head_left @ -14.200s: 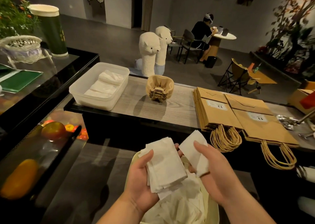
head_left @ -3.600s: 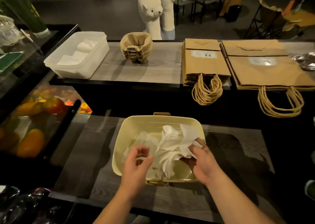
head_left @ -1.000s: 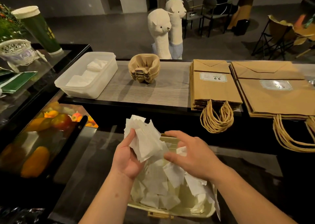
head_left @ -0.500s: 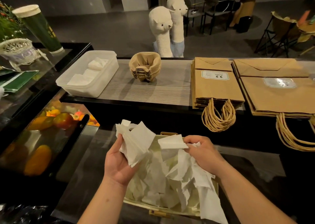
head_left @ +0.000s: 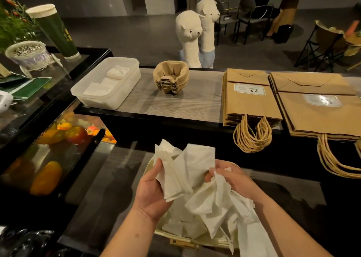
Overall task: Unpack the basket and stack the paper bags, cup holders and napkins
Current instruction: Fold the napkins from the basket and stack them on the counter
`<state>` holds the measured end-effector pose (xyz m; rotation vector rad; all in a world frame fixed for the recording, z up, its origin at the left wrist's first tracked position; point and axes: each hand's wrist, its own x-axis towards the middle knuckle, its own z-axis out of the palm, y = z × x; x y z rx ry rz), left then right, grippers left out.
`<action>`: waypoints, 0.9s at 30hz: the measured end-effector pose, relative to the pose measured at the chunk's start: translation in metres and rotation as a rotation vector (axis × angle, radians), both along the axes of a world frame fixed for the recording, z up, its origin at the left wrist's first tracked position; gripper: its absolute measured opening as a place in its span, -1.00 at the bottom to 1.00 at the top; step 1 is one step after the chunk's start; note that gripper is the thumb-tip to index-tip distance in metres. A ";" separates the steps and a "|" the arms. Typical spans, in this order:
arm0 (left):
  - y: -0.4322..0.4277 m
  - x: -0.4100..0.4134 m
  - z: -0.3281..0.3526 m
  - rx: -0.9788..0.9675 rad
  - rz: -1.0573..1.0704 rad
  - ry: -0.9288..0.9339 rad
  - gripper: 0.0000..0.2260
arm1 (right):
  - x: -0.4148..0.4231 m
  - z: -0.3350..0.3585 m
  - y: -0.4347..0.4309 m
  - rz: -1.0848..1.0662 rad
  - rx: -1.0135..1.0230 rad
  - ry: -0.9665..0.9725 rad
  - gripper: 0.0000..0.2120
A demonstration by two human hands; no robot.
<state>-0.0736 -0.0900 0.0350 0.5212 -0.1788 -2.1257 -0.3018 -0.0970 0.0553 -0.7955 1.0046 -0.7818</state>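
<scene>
My left hand (head_left: 151, 193) grips a bunch of white napkins (head_left: 183, 168) above the cream basket (head_left: 183, 240), which is mostly hidden under loose napkins. My right hand (head_left: 233, 180) clutches a second crumpled bunch of napkins (head_left: 218, 206) that trails down over the basket's right side. On the raised wooden counter stand a clear tub (head_left: 109, 98) with folded napkins (head_left: 117, 73), a stack of brown cup holders (head_left: 171, 77), a stack of small paper bags (head_left: 249, 98) and a stack of large paper bags (head_left: 320, 108).
A glass display case (head_left: 48, 159) with fruit lies to the left. Behind it are a green cup (head_left: 55, 32) and a wire basket (head_left: 27, 54). Two plush alpacas (head_left: 193, 35) stand past the counter. Chairs and a person sit at the far right.
My hands have come closer together over the basket. The left bunch is now upright and tighter, and my right hand has pulled its napkins in toward the left hand.
</scene>
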 end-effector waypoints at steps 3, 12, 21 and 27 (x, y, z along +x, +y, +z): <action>0.003 -0.003 -0.003 0.012 0.051 -0.034 -0.34 | -0.001 0.001 0.003 0.158 -0.106 0.049 -0.66; -0.003 0.013 -0.038 -0.011 -0.041 0.059 -0.45 | 0.009 0.014 0.015 0.025 0.158 0.109 -0.77; 0.009 0.006 -0.028 -0.018 0.091 -0.008 -0.33 | 0.011 -0.019 0.024 0.011 -0.150 0.448 -0.84; 0.012 0.013 -0.024 0.042 0.087 0.024 -0.50 | 0.006 -0.045 0.023 0.122 0.014 -0.084 -0.48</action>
